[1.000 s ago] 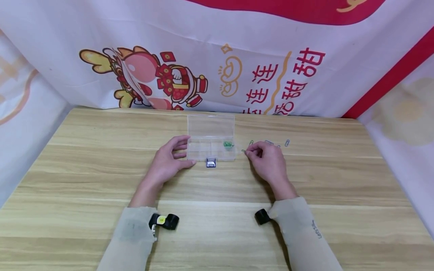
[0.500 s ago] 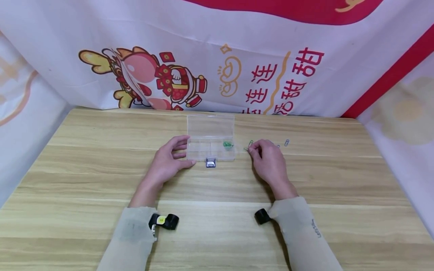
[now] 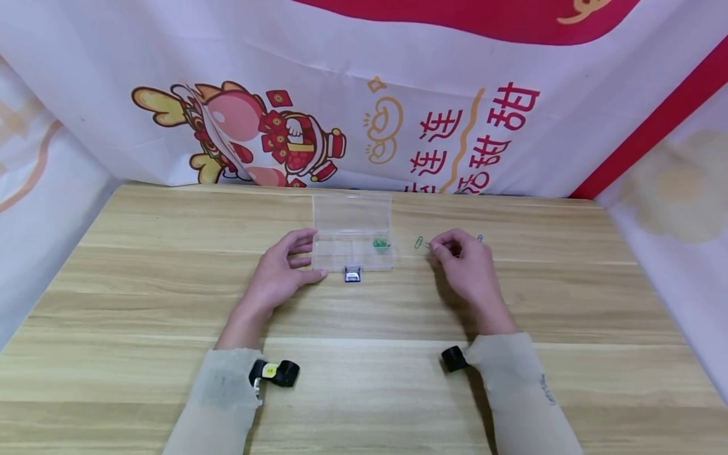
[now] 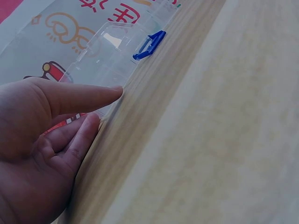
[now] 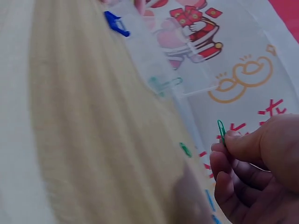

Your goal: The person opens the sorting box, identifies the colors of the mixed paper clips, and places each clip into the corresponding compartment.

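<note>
I see room above the clear plastic compartment box (image 3: 342, 249); its transparent lid (image 3: 352, 212) bars the back, a bare left hand (image 3: 280, 270) the left end, a loose green wire paperclip (image 3: 419, 242) the bare right hand's (image 3: 467, 265) low path.

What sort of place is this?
Probably a makeshift tabletop recording booth: a wood-grain table, white printed cloth behind it and along both sides, and black cameras worn at the wrists. The room beyond isn't shown.
</note>
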`<state>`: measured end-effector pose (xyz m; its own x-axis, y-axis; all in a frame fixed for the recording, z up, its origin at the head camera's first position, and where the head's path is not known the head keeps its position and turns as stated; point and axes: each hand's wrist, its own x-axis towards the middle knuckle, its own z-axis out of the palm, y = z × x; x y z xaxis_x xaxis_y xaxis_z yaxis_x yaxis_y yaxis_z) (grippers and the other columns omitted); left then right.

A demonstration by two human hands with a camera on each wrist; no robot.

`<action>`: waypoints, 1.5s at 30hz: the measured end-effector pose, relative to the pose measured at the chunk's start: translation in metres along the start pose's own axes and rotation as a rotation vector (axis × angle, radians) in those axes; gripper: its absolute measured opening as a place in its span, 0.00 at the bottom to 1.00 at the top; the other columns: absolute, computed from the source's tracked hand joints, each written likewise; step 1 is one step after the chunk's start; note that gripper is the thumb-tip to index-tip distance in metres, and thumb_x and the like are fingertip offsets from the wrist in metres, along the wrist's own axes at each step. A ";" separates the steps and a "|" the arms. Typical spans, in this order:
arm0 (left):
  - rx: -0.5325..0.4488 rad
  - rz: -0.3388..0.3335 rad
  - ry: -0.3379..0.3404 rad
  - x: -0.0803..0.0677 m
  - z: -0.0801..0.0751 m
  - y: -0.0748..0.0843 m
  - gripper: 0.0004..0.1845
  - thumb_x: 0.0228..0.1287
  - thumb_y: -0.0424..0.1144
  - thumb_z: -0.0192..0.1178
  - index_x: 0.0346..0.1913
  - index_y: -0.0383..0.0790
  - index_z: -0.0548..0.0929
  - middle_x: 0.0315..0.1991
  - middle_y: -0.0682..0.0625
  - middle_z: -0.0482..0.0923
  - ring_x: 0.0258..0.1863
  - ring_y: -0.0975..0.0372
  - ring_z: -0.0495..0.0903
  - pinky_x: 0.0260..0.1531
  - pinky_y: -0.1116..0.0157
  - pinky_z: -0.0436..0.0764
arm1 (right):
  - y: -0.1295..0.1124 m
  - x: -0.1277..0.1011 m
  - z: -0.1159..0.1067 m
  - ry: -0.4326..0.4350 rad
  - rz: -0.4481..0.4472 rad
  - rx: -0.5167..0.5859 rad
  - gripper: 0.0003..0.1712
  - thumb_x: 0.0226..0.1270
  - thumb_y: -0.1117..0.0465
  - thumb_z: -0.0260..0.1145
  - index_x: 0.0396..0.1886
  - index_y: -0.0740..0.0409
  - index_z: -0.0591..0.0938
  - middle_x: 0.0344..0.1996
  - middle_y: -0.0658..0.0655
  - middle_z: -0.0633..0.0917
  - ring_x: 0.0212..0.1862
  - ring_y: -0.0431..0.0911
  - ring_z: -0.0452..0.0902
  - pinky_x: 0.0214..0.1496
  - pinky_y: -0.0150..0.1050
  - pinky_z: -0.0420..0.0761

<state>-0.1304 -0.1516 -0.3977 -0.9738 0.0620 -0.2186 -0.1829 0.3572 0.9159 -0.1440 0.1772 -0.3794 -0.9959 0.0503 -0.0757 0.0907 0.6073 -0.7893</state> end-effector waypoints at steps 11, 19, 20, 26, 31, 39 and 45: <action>0.011 -0.024 0.010 0.002 -0.001 -0.003 0.42 0.65 0.32 0.76 0.80 0.52 0.71 0.75 0.44 0.74 0.70 0.48 0.79 0.73 0.50 0.81 | -0.016 -0.005 -0.016 0.061 0.030 0.125 0.11 0.84 0.55 0.63 0.53 0.56 0.86 0.45 0.58 0.87 0.46 0.48 0.82 0.41 0.32 0.84; 0.014 -0.011 0.008 0.002 -0.001 -0.004 0.43 0.65 0.31 0.76 0.80 0.51 0.71 0.75 0.43 0.74 0.70 0.47 0.79 0.73 0.50 0.82 | -0.020 -0.005 -0.015 0.104 -0.001 0.113 0.12 0.83 0.55 0.64 0.52 0.57 0.87 0.44 0.57 0.89 0.42 0.45 0.83 0.40 0.30 0.84; 0.014 -0.005 0.007 0.002 -0.001 -0.004 0.43 0.65 0.31 0.76 0.80 0.50 0.70 0.75 0.43 0.74 0.71 0.47 0.79 0.73 0.51 0.82 | -0.021 -0.006 -0.014 0.105 -0.010 0.119 0.12 0.83 0.55 0.64 0.52 0.58 0.87 0.44 0.58 0.89 0.41 0.45 0.83 0.40 0.30 0.84; 0.007 0.011 0.003 0.002 -0.002 -0.005 0.43 0.65 0.30 0.75 0.80 0.48 0.70 0.76 0.41 0.74 0.71 0.46 0.79 0.74 0.51 0.81 | -0.024 -0.003 -0.007 0.086 -0.056 0.139 0.12 0.82 0.57 0.65 0.51 0.60 0.87 0.44 0.60 0.90 0.40 0.45 0.83 0.39 0.30 0.84; 0.008 0.009 0.004 0.001 -0.002 -0.004 0.42 0.65 0.31 0.76 0.80 0.49 0.70 0.76 0.42 0.73 0.71 0.46 0.79 0.74 0.51 0.81 | -0.026 0.000 0.002 0.065 -0.065 0.139 0.12 0.82 0.56 0.66 0.50 0.60 0.88 0.42 0.60 0.89 0.39 0.47 0.83 0.37 0.31 0.82; 0.004 0.009 0.000 0.002 -0.002 -0.003 0.42 0.65 0.30 0.75 0.81 0.49 0.70 0.76 0.42 0.73 0.71 0.46 0.78 0.74 0.51 0.81 | -0.031 0.004 0.017 0.033 -0.048 0.144 0.11 0.82 0.56 0.66 0.50 0.59 0.87 0.40 0.59 0.88 0.40 0.48 0.82 0.34 0.31 0.81; 0.001 0.016 -0.004 0.002 -0.001 -0.003 0.42 0.66 0.29 0.74 0.81 0.49 0.70 0.76 0.41 0.73 0.71 0.46 0.79 0.74 0.50 0.80 | -0.038 0.007 0.027 0.028 -0.040 0.150 0.10 0.81 0.56 0.67 0.50 0.57 0.88 0.41 0.58 0.88 0.41 0.48 0.82 0.37 0.32 0.83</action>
<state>-0.1323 -0.1535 -0.4010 -0.9760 0.0715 -0.2058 -0.1675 0.3576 0.9187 -0.1543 0.1328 -0.3663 -0.9983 0.0518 -0.0270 0.0488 0.4840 -0.8737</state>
